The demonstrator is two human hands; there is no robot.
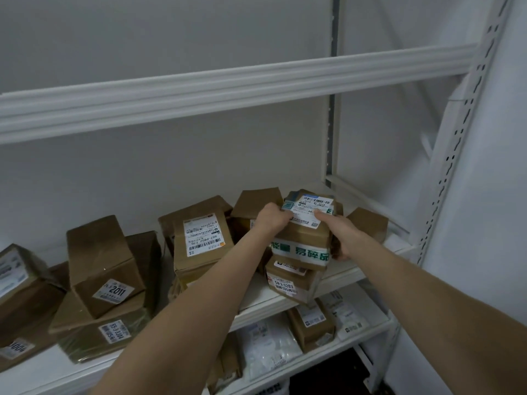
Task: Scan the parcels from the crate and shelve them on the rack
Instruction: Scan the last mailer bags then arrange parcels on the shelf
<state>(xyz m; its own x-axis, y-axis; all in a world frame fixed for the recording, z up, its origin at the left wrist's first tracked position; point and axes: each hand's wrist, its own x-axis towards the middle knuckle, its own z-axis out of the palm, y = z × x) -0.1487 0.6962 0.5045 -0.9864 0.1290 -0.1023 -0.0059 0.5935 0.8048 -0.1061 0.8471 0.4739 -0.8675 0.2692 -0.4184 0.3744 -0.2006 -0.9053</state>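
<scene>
A brown cardboard parcel point(306, 229) with a white shipping label on top and green-and-white tape across its front sits on a smaller labelled box point(291, 282) at the right end of the white rack shelf point(256, 305). My left hand point(272, 218) grips the parcel's upper left corner. My right hand point(338, 232) holds its right side, with the fingers wrapped around the lower right edge. Both arms reach forward over the shelf edge. No crate or scanner is in view.
Several brown labelled boxes crowd the same shelf, including one marked 2011 point(105, 266) and a taller one point(199, 240). An empty shelf beam point(228, 92) runs above. The shelf below holds white mailer bags point(268, 346) and a box. A perforated upright point(456, 138) stands at right.
</scene>
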